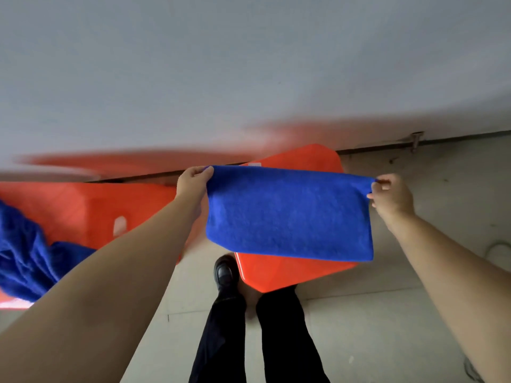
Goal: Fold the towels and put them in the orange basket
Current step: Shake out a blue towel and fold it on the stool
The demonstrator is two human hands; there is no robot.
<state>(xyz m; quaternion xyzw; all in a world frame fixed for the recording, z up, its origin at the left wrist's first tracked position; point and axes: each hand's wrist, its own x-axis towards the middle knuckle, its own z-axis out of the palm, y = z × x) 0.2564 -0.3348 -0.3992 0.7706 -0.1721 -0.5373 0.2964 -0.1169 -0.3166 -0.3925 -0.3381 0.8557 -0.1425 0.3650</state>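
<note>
A blue towel (289, 214), folded over once, hangs stretched between my two hands. My left hand (193, 183) pinches its upper left corner and my right hand (392, 194) pinches its upper right corner. Behind and below the towel stands an orange basket (293, 272), largely hidden by the cloth. A second orange basket (74, 208) stands at the left, with a heap of crumpled blue towels (25, 261) hanging over its near side.
A pale wall (249, 64) rises right behind the baskets. My legs in dark trousers and a black shoe (225, 272) stand on the light tiled floor (373, 327) just before the right basket. A small metal fitting (414, 140) sits at the wall's base.
</note>
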